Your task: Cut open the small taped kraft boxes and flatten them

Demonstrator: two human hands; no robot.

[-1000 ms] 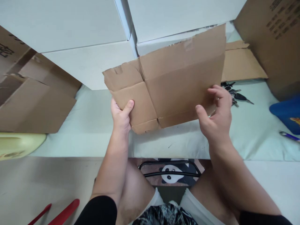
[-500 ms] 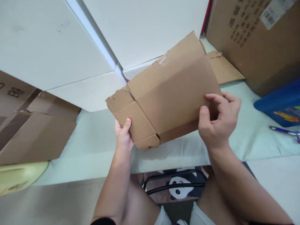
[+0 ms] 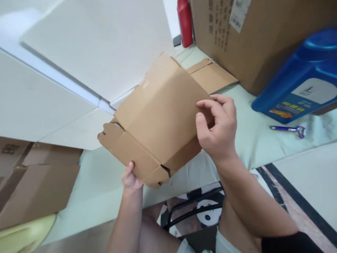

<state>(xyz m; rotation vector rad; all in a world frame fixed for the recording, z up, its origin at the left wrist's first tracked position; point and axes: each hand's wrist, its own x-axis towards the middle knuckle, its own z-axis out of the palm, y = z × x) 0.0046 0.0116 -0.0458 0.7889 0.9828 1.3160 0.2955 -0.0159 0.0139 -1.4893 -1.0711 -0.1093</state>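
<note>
A partly folded brown cardboard box is held tilted above the cloth-covered surface, with its large panel facing me and its tabbed flaps at the near left end. My left hand grips that flap end, thumb on top and the other fingers hidden underneath. At the box's right edge, my right hand is curled around the cardboard, with thumb and index finger bent over the near side. Some of its fingers are behind the edge and partly hidden. Beyond the box lies another flat piece of cardboard.
A large carton stands at the back right, beside a red bottle. On the right are a blue jug and a purple-handled peeler. Open cardboard and a yellow plastic item are on the left. White panels rise behind.
My view has swung to the right, bringing the blue jug and red bottle further in. The cardboard box is tilted more steeply, its flap end now bent up; both hands stay on it.
</note>
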